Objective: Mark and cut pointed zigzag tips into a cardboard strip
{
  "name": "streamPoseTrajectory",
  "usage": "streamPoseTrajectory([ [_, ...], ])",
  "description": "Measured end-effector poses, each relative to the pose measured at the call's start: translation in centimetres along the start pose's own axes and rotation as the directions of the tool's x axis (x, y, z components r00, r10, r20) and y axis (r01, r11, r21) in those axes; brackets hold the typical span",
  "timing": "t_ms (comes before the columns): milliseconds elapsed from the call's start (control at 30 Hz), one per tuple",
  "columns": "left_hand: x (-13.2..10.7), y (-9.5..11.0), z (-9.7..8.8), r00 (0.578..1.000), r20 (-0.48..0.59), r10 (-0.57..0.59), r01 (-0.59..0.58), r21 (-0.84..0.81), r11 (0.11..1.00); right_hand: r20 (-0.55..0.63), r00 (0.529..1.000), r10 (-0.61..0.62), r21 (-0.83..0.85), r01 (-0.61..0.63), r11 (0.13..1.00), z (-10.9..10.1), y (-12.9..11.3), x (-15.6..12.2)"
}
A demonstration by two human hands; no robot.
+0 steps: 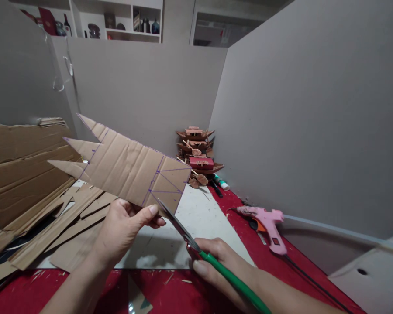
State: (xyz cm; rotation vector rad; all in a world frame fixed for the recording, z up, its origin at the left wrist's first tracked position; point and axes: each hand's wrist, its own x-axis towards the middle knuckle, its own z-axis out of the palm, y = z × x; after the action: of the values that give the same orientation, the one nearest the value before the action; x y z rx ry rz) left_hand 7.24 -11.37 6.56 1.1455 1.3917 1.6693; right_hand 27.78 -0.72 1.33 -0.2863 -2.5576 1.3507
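A flat piece of cardboard with purple pen lines is held up in front of me. Three pointed tips are cut into its left end; triangles are drawn on the right end. My left hand pinches its lower edge, thumb in front and fingers behind. Green-handled scissors are in my right hand, fingers closed round the handles. Their blades point up and left at the cardboard's lower right edge, overlapping the drawn lines there. Whether the blades are parted around the edge is hard to make out.
Cardboard sheets and strips pile up at the left. Small model boats stand stacked in the back corner. A pink glue gun with a cord lies on the red cloth at the right. Grey partitions enclose the table.
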Motion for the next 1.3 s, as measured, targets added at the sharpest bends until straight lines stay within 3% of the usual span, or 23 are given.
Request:
streamPoseTrajectory([
  [433, 0.0, -0.9, 0.1, 0.998, -0.064, -0.013, 0.008, -0.077, 0.997, -0.037, 0.999, -0.003, -0.018, 0.002, 1.0, 0.5, 1.3, -0.3],
  [800, 0.1, -0.5, -0.3, 1.0, 0.028, 0.009, -0.013, 0.145, 0.989, -0.006, 1.0, -0.005, -0.082, 0.004, 0.997, -0.3, -0.5, 0.1],
  [1300, 0.3, -0.8, -0.3, 0.999, 0.034, -0.022, 0.017, 0.138, 0.99, -0.028, 0.999, -0.026, 0.056, 0.027, 0.998, 0.7, 0.7, 0.0],
])
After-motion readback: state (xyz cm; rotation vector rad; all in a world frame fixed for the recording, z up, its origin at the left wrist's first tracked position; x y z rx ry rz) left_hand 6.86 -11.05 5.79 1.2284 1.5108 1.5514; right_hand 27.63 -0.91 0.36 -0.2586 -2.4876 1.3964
